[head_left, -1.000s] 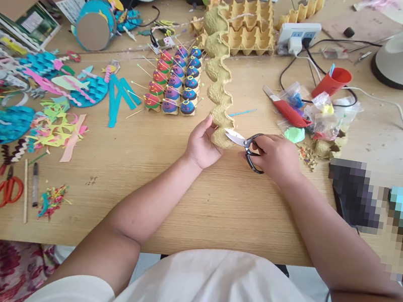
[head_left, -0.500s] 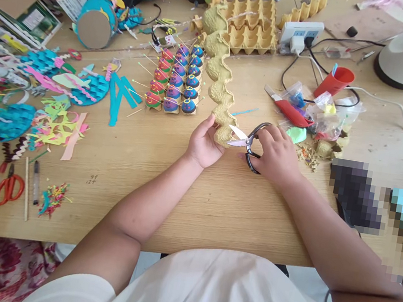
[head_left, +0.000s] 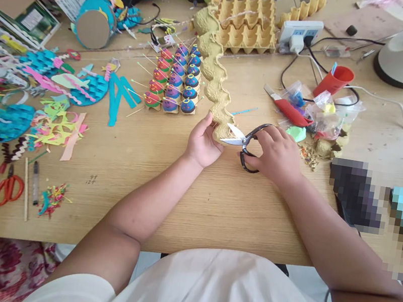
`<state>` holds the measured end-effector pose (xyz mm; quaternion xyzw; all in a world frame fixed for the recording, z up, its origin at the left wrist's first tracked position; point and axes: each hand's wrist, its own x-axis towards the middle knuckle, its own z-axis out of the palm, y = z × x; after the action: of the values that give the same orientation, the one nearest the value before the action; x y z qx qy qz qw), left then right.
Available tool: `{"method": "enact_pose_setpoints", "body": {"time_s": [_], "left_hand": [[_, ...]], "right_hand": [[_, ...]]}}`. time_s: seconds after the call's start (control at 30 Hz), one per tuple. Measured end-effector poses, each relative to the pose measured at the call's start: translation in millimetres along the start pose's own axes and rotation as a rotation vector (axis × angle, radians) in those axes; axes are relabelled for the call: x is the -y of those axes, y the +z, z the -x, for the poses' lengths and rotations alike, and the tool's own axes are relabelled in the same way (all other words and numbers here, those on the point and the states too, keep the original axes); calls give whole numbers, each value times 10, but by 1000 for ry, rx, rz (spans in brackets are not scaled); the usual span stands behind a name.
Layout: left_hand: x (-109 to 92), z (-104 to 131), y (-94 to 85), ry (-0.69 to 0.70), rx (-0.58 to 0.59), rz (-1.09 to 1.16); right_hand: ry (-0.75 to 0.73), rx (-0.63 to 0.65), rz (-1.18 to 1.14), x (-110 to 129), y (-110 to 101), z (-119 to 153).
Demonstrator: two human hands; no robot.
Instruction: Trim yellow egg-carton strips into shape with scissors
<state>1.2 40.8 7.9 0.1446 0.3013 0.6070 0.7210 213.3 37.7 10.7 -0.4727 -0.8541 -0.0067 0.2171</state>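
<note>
My left hand (head_left: pixel 204 144) is closed round the near end of a long yellowish egg-carton strip (head_left: pixel 218 79), which points away from me and tilts a little left. My right hand (head_left: pixel 277 153) grips black-handled scissors (head_left: pixel 244 141) by the loops. Their blades are spread and lie at the strip's near end, close to my left fingers. Left of the strip stand painted egg-carton cups (head_left: pixel 175 79) in red, purple and blue, with thin sticks poking out.
Yellow egg trays (head_left: pixel 248 25) and a power strip (head_left: pixel 301 30) lie at the back. On the right are a red cup (head_left: pixel 335 82), a red cutter (head_left: pixel 293 113) and plastic bags. Blue crafts, paper strips and orange scissors (head_left: pixel 7 189) cover the left. A person sits at the lower left.
The far end of the strip has swung slightly left. The scissors have shifted a little left, their blades further over the strip's near end.
</note>
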Motion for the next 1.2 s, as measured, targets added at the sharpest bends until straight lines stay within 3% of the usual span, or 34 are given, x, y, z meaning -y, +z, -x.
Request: {"method": "enact_pose_setpoints", "body": {"time_s": [0.2,0.5,0.83,1.2], "left_hand": [[6,-12,-18,8,-29,-54],[6,-30,-32,-5,21,22],[-19,-1,17,-21,-57,-19],[-15,6,30,-10,-44,-1]], "right_hand": [[11,-9,30,-5,-5,4],[20,-8,39,-23,1,-15],[18,-1,74,-30,-4,-28],[63,10,-17,-71,-6,-20]]}}
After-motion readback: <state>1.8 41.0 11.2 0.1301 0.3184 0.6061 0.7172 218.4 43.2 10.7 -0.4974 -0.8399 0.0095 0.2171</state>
